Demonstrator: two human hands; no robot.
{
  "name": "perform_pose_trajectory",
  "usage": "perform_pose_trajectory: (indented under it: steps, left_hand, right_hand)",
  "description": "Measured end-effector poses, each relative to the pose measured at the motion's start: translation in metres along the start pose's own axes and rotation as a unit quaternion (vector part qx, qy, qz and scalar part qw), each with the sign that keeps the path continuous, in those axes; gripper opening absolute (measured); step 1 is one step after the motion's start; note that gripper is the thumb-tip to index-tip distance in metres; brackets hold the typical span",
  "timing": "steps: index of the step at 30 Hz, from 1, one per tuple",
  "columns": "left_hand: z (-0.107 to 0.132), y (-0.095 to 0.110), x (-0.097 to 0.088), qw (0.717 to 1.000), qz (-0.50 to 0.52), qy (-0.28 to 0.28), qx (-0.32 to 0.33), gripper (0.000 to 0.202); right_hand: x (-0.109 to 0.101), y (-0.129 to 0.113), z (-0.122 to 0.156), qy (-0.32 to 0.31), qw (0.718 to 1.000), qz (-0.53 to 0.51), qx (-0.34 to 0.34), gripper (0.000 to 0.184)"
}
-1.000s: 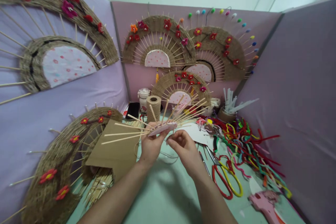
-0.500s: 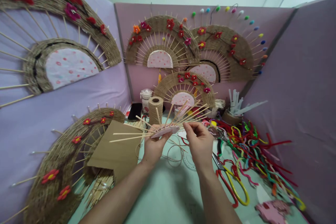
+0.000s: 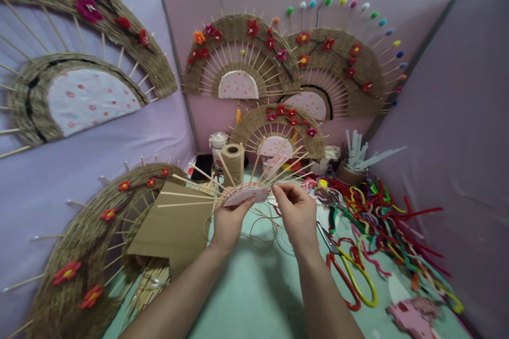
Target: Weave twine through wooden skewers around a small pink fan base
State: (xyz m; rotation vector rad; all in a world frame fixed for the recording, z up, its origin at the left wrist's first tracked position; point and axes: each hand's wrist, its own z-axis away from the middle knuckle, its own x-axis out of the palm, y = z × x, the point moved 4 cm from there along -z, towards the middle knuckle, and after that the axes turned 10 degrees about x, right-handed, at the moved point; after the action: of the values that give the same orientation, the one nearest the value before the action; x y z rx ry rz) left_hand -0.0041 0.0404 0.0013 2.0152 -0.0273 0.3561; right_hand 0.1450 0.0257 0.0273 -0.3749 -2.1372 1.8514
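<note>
My left hand grips a small half-round fan base from below, its thumb across the pale spotted face. Thin wooden sticks spread out from the curved edge of the base. At its right end my right hand is closed, thumb and forefinger pinched together beside the sticks. What sits between those fingertips is too small to make out. Under the hands, loops of thin twine lie on the green table. A spool of brown twine stands behind the fan base.
Scissors with red and yellow handles lie to the right, near coloured pipe cleaners and a pink glue gun. Brown cardboard and bundled sticks are at left. Finished woven fans hang on the partitions.
The view has shifted slightly. The fan base has tilted, showing more of its pale face, and its sticks have swung a little. Both hands keep their hold.
</note>
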Motion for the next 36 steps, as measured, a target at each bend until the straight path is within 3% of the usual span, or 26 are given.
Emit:
perform_pose_trajectory:
  steps: [36]
  left_hand:
    - [-0.0015,0.0013,0.0035,0.984,0.158,0.042,-0.069,0.034]
  right_hand:
    - [0.0042,0.0089,-0.0007,-0.011,0.999,0.021,0.046,0.030]
